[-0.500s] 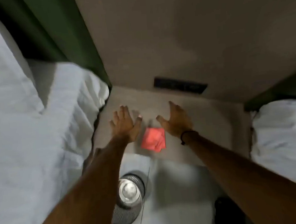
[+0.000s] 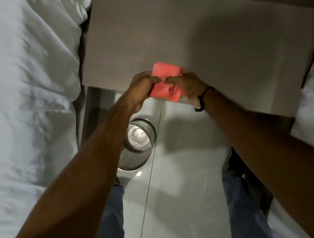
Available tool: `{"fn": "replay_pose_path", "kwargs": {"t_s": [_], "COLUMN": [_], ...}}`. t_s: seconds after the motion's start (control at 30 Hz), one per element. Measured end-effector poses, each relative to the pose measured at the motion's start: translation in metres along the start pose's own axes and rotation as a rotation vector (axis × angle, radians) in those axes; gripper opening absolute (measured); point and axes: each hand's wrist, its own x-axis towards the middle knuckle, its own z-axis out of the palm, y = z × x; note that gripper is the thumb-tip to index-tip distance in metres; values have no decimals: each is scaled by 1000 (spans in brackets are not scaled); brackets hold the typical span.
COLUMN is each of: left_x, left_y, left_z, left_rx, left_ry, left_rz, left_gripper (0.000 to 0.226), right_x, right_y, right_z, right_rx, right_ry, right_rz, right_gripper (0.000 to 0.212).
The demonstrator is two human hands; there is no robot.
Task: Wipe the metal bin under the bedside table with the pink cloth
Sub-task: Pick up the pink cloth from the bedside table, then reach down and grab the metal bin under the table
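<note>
The folded pink cloth (image 2: 165, 81) is held over the front edge of the grey bedside table (image 2: 193, 34). My left hand (image 2: 141, 88) pinches its left side and my right hand (image 2: 187, 87) grips its right side, fingertips nearly touching in the middle. The round metal mesh bin (image 2: 139, 149) stands upright on the pale tiled floor, just below my left forearm, which covers its left rim. Its shiny bottom shows inside.
A bed with white bedding (image 2: 26, 90) runs along the left. More white bedding (image 2: 311, 108) lies at the right edge. My legs in blue jeans (image 2: 111, 215) stand on the glossy floor (image 2: 184, 172) in front of the table.
Both hands were open beside the cloth lying on the table; now they have closed on it and drawn it to the table's front edge. The view has tilted down.
</note>
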Motion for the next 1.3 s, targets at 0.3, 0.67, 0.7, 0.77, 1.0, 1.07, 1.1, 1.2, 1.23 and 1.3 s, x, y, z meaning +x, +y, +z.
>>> {"fn": "replay_pose_path", "kwargs": {"t_s": [0.3,0.67,0.7,0.77,1.0,1.07,1.1,1.2,1.23,1.3], "left_x": [-75,-52,-58,-75,-101,-95,-91,-84,-82,-82], "left_y": [-169,-230,-227,-221,-234,-242,-246,-253,-256,-262], "left_z": [-13,11,5,-12,-73,-77,-77,-76,-75,-76], "left_rx": [196,581,552,378,-222,-296,-336,-390,-375,-328], "left_ry": [443,385,398,387,179,97,43,-51,-68,-91], "left_rz": [-105,-67,-50,-22,-201,-209,-215,-199,-187,-187], "left_gripper": [25,23,23,26,54,50,48,43,42,45], "right_x": [-69,-64,-67,-74,-91,-98,-102,-111,-109,-89], "right_y": [122,208,207,201,179,183,189,210,212,205], "right_z": [14,41,42,44,93,111,118,135,138,146], "right_rx": [-46,-207,-202,-204,-323,-463,-555,-758,-776,-808], "right_ry": [-22,155,163,188,153,43,6,18,51,91], "right_rz": [101,120,93,16,-179,-256,-311,-494,-539,-603], "right_gripper": [49,32,30,28,33,29,27,33,34,32]}}
